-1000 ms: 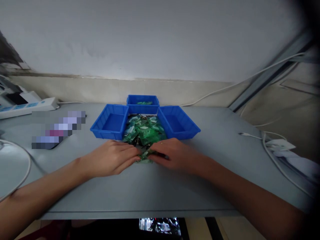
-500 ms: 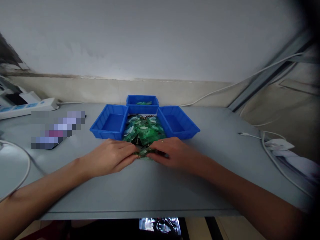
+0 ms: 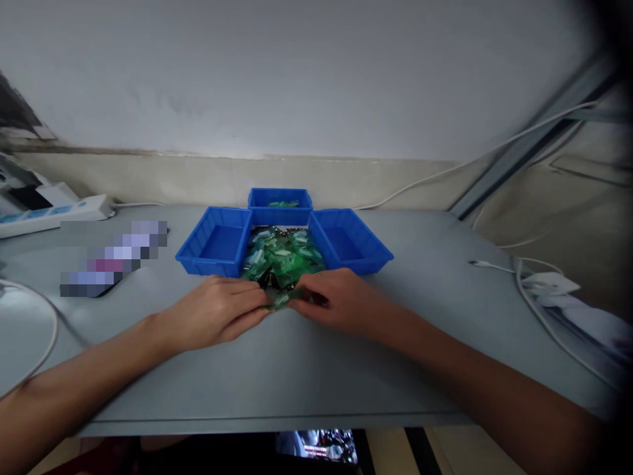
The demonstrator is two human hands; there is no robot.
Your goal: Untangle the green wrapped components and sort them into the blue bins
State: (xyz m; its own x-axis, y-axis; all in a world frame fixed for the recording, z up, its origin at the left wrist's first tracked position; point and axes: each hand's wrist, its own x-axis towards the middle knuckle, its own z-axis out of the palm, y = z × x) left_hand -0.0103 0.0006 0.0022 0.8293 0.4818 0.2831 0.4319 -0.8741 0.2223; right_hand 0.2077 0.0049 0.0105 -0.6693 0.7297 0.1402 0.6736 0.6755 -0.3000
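Between my two hands, just in front of a pile of green packets (image 3: 289, 257), is a small green packet (image 3: 281, 301). My left hand (image 3: 222, 309) pinches its left end, fingers pressed together. On its right end the thumb and fingers of my right hand (image 3: 336, 297) are closed. The pile lies between a left blue bin (image 3: 215, 266) and a right blue bin (image 3: 366, 266), both with bare floors showing. Behind the pile a third blue bin (image 3: 279, 215) holds several green pieces.
A blurred-out flat object (image 3: 116, 260) lies at the left, near a white power strip (image 3: 59, 216). White cables and a white plug (image 3: 548, 284) are at the right. A lit screen (image 3: 316, 446) shows below the table's front edge.
My right hand's fingers have curled in more around the small packet, which now looks more tilted. My left hand has barely moved.
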